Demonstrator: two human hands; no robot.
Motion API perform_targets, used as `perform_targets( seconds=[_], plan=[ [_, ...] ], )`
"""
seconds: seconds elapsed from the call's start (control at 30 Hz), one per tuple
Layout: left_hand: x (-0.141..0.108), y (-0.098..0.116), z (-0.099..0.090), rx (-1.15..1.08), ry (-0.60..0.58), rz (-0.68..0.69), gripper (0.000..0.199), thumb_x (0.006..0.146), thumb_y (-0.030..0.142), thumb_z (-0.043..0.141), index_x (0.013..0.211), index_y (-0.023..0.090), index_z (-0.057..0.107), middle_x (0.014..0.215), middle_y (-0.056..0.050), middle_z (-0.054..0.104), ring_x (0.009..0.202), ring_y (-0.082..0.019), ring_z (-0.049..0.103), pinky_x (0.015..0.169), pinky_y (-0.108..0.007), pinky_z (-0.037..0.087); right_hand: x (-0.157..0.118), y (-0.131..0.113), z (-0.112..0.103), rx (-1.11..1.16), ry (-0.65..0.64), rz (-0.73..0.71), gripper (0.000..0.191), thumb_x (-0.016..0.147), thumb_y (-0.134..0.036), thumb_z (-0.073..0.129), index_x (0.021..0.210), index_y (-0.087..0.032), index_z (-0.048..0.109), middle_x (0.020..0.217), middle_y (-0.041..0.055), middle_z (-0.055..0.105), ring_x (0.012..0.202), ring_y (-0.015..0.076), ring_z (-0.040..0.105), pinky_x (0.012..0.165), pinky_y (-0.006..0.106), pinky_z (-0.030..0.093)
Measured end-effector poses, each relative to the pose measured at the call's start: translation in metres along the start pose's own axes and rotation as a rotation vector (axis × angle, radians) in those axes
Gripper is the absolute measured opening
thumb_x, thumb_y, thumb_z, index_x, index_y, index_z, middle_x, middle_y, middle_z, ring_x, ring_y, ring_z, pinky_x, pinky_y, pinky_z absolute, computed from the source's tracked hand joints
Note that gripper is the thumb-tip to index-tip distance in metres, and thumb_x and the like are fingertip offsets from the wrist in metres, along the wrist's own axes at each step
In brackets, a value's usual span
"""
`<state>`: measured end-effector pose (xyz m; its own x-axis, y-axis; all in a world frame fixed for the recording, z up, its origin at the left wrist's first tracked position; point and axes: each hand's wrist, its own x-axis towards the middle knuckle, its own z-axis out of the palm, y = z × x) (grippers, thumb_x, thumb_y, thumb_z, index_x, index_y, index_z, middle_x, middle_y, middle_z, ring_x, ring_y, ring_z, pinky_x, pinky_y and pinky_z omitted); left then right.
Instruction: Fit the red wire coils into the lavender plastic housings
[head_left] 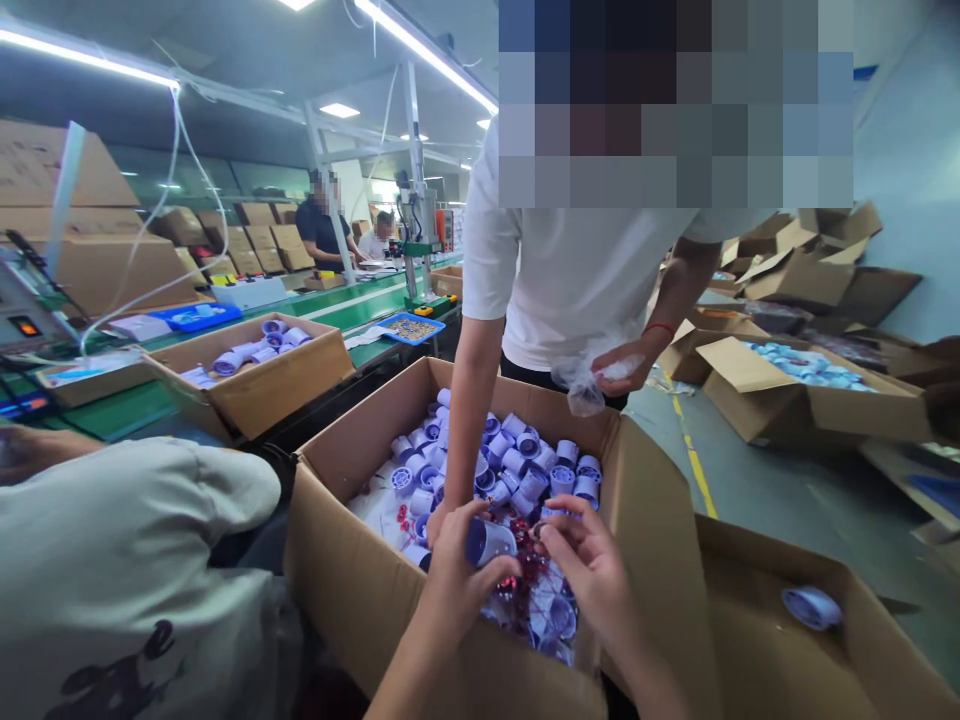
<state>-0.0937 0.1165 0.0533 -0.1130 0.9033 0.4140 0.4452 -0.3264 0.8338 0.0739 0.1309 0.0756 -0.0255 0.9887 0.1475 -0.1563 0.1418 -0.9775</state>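
My left hand (457, 560) is wrapped round a lavender plastic cup-shaped part (495, 543), its open end tilted to the right. Just right of it, my right hand (589, 565) pinches a small dark piece (538, 532), too small to name, between thumb and fingertips. Both hands are over a large cardboard box (352, 580) heaped with similar lavender parts (517, 460). Shiny red pieces (525, 570) lie tangled below and between my hands. A co-worker's arm (472, 410) reaches into the same box, its hand partly hidden behind my left one.
The co-worker in a white shirt (585, 290) holds a clear plastic bag (585, 385). A smaller box (277, 390) of lavender parts stands by the green conveyor (135, 410). Another person's sleeve (150, 540) is close at left. One lavender part (812, 607) lies in the box at right.
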Motion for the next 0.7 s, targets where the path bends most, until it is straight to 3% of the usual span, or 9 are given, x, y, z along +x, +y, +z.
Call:
perform_targets(
  seconds=[0.13,0.3,0.37,0.5,0.7],
  plan=[
    [-0.008,-0.003,0.002,-0.082,-0.044,0.033,0.055,0.069,0.043,0.075,0.115,0.02,0.056,0.106,-0.011,0.066,0.097,-0.028,0.063,0.085,-0.041,0.05,-0.018,-0.02,-0.008,-0.019,-0.114,0.039,0.032,0.072,-0.048,0.071,0.091,-0.021,0.072,0.086,0.0071,0.075,0.075,0.0186,0.071,0.069,0.028,0.059],
    [-0.015,-0.001,0.003,-0.014,-0.015,0.025,0.064,0.064,0.028,0.08,0.12,0.023,0.05,0.11,-0.008,0.064,0.1,-0.026,0.062,0.088,-0.042,0.049,-0.034,-0.035,-0.019,-0.046,-0.166,0.031,0.03,0.074,-0.049,0.069,0.089,-0.023,0.075,0.079,0.0067,0.076,0.063,0.0173,0.071,0.06,0.025,0.06],
    [-0.015,0.005,0.0,-0.024,-0.024,0.055,0.067,0.063,0.026,0.081,0.122,0.025,0.048,0.111,-0.007,0.063,0.101,-0.026,0.061,0.089,-0.041,0.048,-0.039,-0.042,-0.024,-0.155,-0.213,-0.017,0.026,0.075,-0.046,0.069,0.088,-0.024,0.076,0.079,0.0062,0.076,0.064,0.0173,0.071,0.059,0.023,0.059],
    [-0.013,0.021,-0.01,-0.022,-0.089,0.147,0.055,0.065,0.015,0.074,0.114,0.025,0.051,0.108,-0.006,0.062,0.101,-0.025,0.06,0.087,-0.038,0.048,-0.047,-0.058,-0.032,-0.398,-0.294,-0.196,0.014,0.077,-0.038,0.069,0.086,-0.029,0.076,0.078,0.0019,0.076,0.069,0.0156,0.071,0.064,0.018,0.056],
    [-0.01,0.029,-0.016,-0.054,-0.155,0.233,0.056,0.064,0.01,0.068,0.114,0.024,0.05,0.11,-0.007,0.06,0.102,-0.025,0.056,0.089,-0.039,0.046,-0.056,-0.073,-0.036,-0.491,-0.448,-0.322,0.014,0.083,-0.035,0.064,0.091,-0.028,0.073,0.073,-0.0011,0.074,0.061,0.0116,0.069,0.059,0.013,0.053]
  ],
)
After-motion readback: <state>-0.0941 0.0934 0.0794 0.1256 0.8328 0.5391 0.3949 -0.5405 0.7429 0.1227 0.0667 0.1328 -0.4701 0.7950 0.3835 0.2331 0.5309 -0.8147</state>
